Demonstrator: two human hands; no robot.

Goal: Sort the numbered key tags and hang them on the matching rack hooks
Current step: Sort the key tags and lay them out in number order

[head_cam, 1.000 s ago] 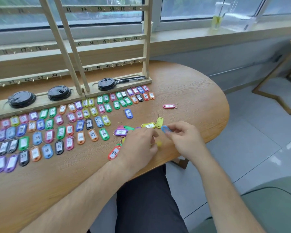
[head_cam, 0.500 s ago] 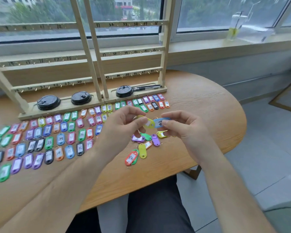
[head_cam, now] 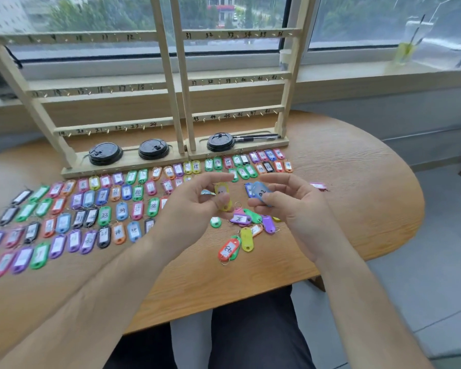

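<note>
Your left hand [head_cam: 197,206] pinches the yellow tag [head_cam: 222,193], right hand [head_cam: 290,206] the blue tag [head_cam: 261,193]: read both before approaching the rack [head_cam: 240,78].

Bare forearms [head_cam: 96,296] — dark trousers [head_cam: 253,334]

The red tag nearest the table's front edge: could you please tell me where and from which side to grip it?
Probably pinch the red tag at its near end, beside the metal ring, coming from the front left. It lies flat, ring pointing toward the table edge, with bare wood on that side, while a green tag lies against its right edge.
</note>
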